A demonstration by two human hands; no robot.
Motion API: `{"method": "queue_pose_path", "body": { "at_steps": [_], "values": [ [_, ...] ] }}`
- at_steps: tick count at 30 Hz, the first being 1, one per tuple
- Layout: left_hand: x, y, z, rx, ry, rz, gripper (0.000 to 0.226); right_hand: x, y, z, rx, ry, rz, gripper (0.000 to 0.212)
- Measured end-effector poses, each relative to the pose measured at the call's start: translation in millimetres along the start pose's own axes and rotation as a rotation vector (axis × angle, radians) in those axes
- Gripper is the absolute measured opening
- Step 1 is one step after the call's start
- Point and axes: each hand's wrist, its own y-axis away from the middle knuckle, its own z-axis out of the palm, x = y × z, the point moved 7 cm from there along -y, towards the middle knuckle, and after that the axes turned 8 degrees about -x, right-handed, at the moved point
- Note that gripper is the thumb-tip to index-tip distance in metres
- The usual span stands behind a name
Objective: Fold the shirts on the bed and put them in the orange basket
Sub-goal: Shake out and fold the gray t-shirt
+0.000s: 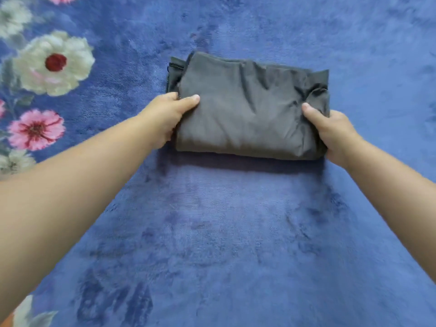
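A dark grey shirt [247, 107], folded into a compact rectangle, lies on the blue plush bed cover [224, 232] in the upper middle of the head view. My left hand [165, 116] grips its left edge, thumb on top and fingers tucked beneath. On the opposite edge my right hand [330, 133] holds it the same way, thumb pressing the top layer. A small bit of fabric sticks out at the shirt's far left corner. The orange basket is out of sight.
The bed cover carries a print of white and pink flowers [54, 64] along the left side. A sliver of orange [7, 320] shows at the bottom left corner; what it belongs to is unclear.
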Motion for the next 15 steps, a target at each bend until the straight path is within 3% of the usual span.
{"method": "queue_pose_path", "body": {
  "at_steps": [4,7,9,11,15],
  "values": [
    [3,0,-1,0.207,0.040,0.111,0.013,-14,-1,5,0.099,-0.150,-0.120,0.014],
    [22,14,-1,0.349,-0.214,0.322,0.003,-27,4,-1,0.240,-0.048,-0.213,0.029],
    [26,28,-2,0.450,-0.315,0.401,0.009,-34,5,-7,0.335,0.032,-0.224,0.037],
    [20,36,-6,0.551,-0.348,0.401,0.009,-36,1,-11,0.396,0.154,-0.201,0.042],
    [19,26,-17,0.660,-0.478,0.293,0.039,-30,-22,-10,0.405,0.355,-0.022,0.049]
  ]
}}
